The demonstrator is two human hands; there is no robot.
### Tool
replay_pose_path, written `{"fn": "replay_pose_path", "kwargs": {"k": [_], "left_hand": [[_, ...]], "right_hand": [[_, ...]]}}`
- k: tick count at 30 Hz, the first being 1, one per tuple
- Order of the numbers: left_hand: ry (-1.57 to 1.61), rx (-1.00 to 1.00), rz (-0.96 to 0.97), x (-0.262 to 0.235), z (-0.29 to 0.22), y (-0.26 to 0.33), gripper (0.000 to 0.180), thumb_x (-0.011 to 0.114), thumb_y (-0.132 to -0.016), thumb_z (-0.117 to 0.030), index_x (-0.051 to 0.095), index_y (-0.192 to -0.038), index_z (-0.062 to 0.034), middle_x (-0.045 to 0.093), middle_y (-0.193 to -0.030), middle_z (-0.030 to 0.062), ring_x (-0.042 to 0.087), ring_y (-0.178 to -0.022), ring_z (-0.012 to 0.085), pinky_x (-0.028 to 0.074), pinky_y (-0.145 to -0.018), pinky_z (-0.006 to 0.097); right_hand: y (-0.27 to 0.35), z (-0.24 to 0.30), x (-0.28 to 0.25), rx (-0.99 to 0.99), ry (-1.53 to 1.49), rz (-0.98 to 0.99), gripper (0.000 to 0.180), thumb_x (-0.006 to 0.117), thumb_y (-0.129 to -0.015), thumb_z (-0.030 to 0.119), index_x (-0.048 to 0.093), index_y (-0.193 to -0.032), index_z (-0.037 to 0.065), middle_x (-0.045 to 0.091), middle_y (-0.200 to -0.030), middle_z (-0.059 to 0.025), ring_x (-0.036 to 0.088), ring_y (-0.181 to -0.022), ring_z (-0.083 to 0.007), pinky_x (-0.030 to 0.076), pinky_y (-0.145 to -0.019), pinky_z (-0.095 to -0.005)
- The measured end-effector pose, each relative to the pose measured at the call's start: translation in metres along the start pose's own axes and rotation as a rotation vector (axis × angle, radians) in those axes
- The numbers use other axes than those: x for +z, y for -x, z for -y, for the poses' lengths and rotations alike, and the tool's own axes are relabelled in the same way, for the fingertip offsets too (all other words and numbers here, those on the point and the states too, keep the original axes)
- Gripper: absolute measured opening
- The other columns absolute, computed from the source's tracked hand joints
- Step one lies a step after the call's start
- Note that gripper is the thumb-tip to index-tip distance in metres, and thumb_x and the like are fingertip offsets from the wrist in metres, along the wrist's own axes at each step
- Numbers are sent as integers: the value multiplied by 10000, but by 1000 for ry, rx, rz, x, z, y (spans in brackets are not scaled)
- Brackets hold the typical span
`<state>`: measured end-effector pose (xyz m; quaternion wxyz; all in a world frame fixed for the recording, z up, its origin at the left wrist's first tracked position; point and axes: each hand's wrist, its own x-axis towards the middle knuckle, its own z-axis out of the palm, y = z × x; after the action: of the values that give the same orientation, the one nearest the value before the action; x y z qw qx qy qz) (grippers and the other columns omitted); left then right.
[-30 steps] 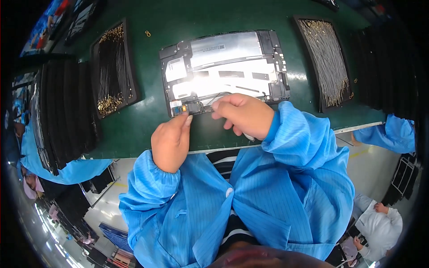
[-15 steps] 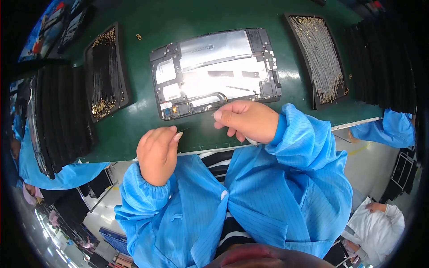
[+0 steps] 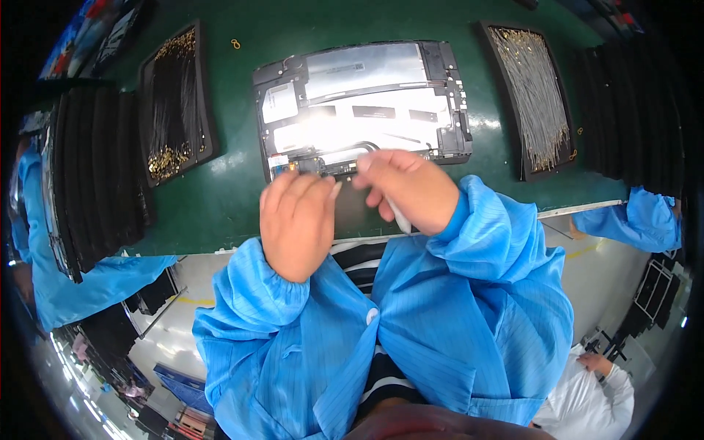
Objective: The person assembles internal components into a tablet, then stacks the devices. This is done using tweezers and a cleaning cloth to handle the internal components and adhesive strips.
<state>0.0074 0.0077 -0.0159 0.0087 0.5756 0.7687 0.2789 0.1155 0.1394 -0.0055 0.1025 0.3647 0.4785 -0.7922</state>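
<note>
An opened tablet (image 3: 458,110) with bare inner parts, a shiny metal plate and black frame lies on the green table in front of me. My left hand (image 3: 297,224) is at its near left edge, fingers bent and close together; whatever they may pinch is hidden. Beside it, my right hand (image 3: 414,192) is closed over the tablet's near edge, thumb and forefinger pinched. A white, stick-like tool (image 3: 400,218) pokes out from under its curled fingers. Anything between its fingertips is too small or blurred to make out.
A tray of black cables (image 3: 174,103) with gold ends stands left, a tray of grey cables (image 3: 529,99) right. Stacks of black trays (image 3: 95,176) flank both sides. Small gold loops (image 3: 235,44) lie on the table (image 3: 220,220). Other people in blue and white sit or stand nearby.
My left hand has moved right and forward to the tablet's near edge. My right hand has shifted slightly forward, showing more of the white tool. The view has shifted slightly.
</note>
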Motion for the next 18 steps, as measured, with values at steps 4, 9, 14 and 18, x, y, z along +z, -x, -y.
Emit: {"fn": "replay_pose_path", "kwargs": {"k": [4,9,14,18], "left_hand": [[-83,-45,-65,8,6,5,165,595,-663,-29,555,-823,-44,550,-848,92,472,-889,308,352,-791,389],[-90,-36,-89,14,8,4,152,582,-672,-13,553,-818,-43,548,-848,95,475,-893,303,349,-807,382],[-109,-17,-98,14,11,5,183,615,-651,-54,558,-825,-61,552,-850,71,478,-878,296,350,-772,388],[-115,-15,-112,14,11,5,181,616,-651,-57,560,-822,-63,552,-848,71,481,-874,291,353,-769,383]], "right_hand": [[-3,8,8,-275,-150,-236,372,487,-820,290,442,-1045,-3,537,-879,-84,487,-661,-116,417,-567,-232],[-19,-3,15,-754,60,-475,348,369,-877,261,404,-1075,-22,559,-885,-119,493,-697,-124,420,-656,-256],[-29,-15,20,-969,102,-526,235,409,-854,212,504,-933,11,567,-722,-94,538,-673,-136,423,-619,-257],[-33,-25,15,-1017,276,-375,277,313,-889,252,369,-1018,12,564,-850,-116,522,-699,-126,432,-586,-240]]}}
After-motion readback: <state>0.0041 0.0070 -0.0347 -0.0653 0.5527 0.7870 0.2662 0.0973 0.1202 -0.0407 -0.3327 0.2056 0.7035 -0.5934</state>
